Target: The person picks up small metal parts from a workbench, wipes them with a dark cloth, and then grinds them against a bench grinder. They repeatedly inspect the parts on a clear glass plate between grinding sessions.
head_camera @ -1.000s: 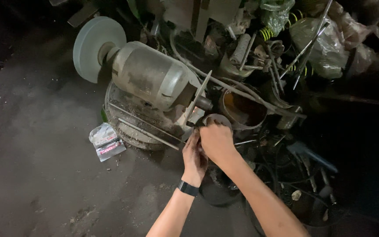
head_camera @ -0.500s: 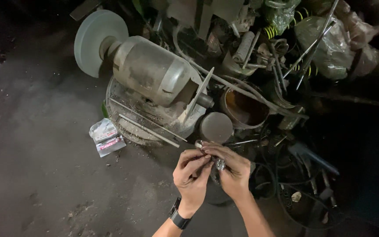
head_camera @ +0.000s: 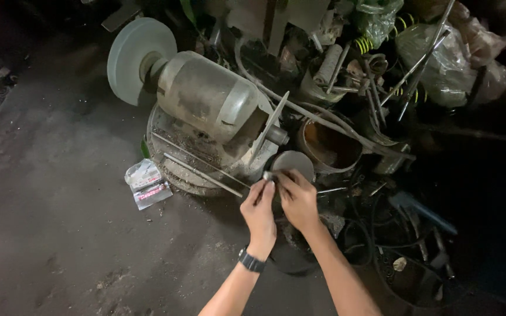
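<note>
Fingertips of both hands, left (head_camera: 259,210) and right (head_camera: 297,200), are pinched on a small metal piece (head_camera: 268,175) beside the grinder (head_camera: 212,96); open floor (head_camera: 48,234) is left.

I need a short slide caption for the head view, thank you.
Both hands, left hand and right hand, pinch a small metal part beside a bench grinder.

Hands (head_camera: 279,205) at bench grinder (head_camera: 206,102)

Open at 9 o'clock: bare floor (head_camera: 48,193), only a small packet (head_camera: 146,184).
Blocked at 12–3 o'clock: you meet grinder motor (head_camera: 209,96), rods (head_camera: 197,167), scrap pile (head_camera: 382,88).
</note>
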